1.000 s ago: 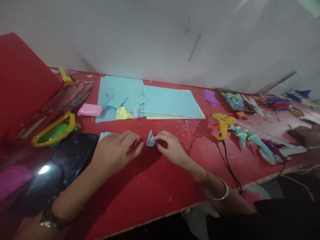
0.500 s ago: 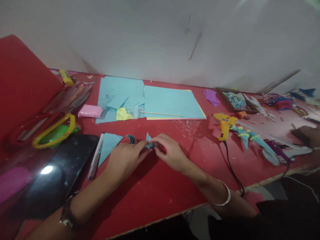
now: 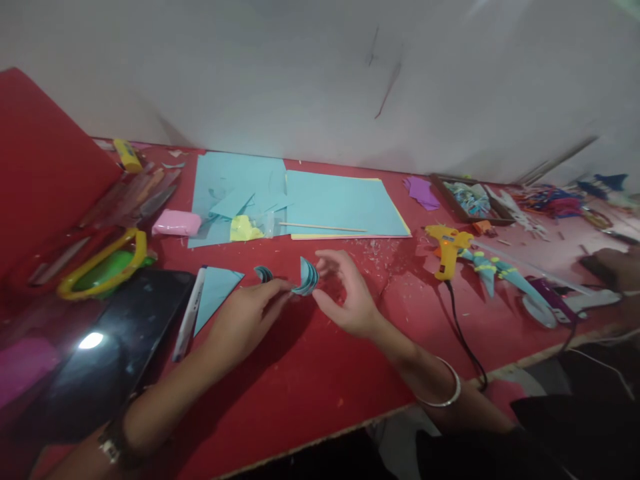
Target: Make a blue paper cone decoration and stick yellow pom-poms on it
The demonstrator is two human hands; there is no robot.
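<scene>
Hands [image 3: 356, 303] flanking blue paper [image 3: 306, 277], tray [image 3: 449, 201] of scraps [image 3: 469, 199]

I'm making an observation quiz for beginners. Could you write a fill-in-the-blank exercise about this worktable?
The curled paper between the left hand and the right hand is coloured ____.
The cord of the glue gun is coloured ____.
The white bangle circles the ____ arm.
Missing words: blue; black; right.

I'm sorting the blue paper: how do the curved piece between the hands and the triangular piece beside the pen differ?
The curved piece looks smaller than the triangular piece. The curved piece shows several rounded layers; the triangular piece lies flat with straight edges. Both are light blue.
</scene>
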